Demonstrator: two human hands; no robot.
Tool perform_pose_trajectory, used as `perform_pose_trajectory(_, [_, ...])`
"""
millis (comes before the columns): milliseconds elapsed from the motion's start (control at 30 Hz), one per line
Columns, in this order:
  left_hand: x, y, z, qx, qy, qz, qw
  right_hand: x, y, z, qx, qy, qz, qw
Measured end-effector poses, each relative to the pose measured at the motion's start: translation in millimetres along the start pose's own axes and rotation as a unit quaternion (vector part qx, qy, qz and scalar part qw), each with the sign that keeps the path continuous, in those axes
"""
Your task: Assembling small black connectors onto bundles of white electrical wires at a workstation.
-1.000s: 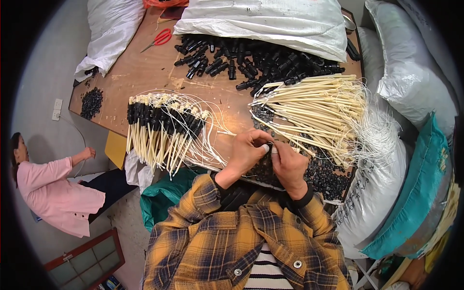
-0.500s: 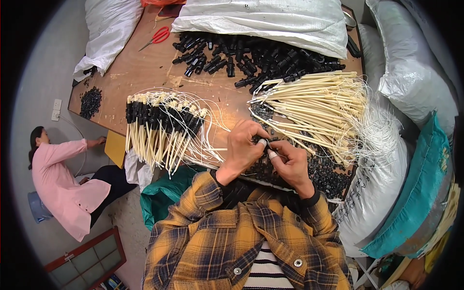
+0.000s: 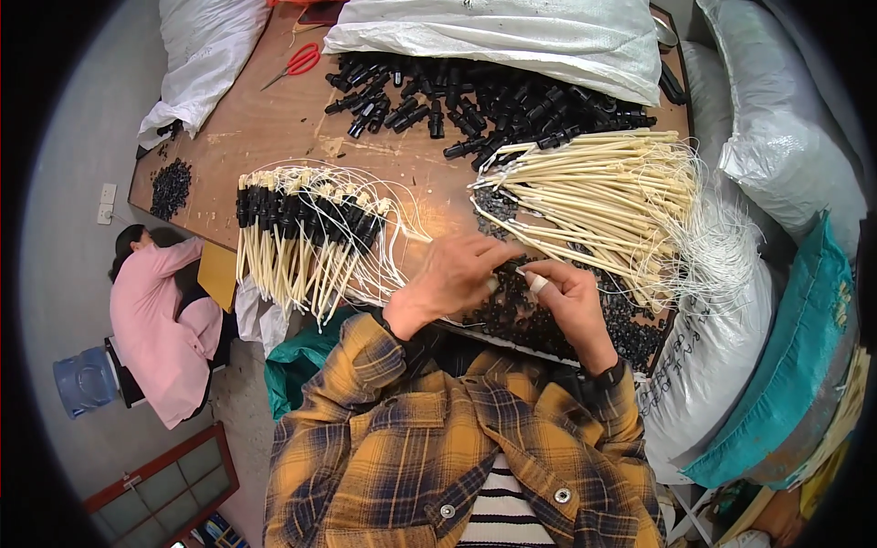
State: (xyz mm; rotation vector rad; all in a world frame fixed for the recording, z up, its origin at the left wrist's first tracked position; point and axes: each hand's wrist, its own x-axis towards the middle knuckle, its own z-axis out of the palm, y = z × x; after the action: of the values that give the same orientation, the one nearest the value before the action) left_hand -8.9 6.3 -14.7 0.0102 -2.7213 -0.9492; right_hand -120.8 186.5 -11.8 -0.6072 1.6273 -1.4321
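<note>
Over the near edge of the table, my left hand (image 3: 449,276) is closed, its fingers curled and their tips pressed together. Whatever it holds is hidden behind the fingers. Beside it my right hand (image 3: 571,297) pinches with thumb and forefinger; a tiny pale tip shows there, too small to name. A white wrap covers my right thumb. Under both hands spread small black parts (image 3: 630,340). Left of them lies a bundle of cream tubes with black fittings (image 3: 306,219) and white cords. More cream tubes (image 3: 594,192), with loose white cords at one end, lie to the right.
Black fittings (image 3: 438,105) are heaped along the back by a white sack (image 3: 493,41). Red-handled scissors (image 3: 301,59) lie at the far left, a small black pile (image 3: 171,189) nearer. Filled sacks (image 3: 790,137) crowd the right. A person in pink (image 3: 164,320) sits at left.
My hands have moved slightly apart; my left hand has turned more palm-down. The right hand has shifted a little right. The person in pink has drawn the arm in and leaned toward the table.
</note>
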Motion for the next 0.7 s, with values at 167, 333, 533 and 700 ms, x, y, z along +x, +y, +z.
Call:
perform_pose_trajectory(167, [-11, -6, 4, -0.035, -0.003, -0.065, 0.997, -8, -6, 6, -0.590, 0.006, -0.250, 0.768])
perform_pose_trajectory(333, [-11, 20, 5, 0.090, 0.049, 0.011, 0.995, 4, -6, 15, -0.305, 0.054, -0.091, 0.947])
perform_pose_trajectory(533, [-27, 12, -8, 0.097, 0.095, 0.035, 0.990, 7, -15, 34, -0.330, 0.051, -0.187, 0.924])
perform_pose_trajectory(700, [-63, -35, -72, 0.312, 0.275, -0.106, 0.903, 8, -27, 16, -0.350, 0.219, -0.296, 0.861])
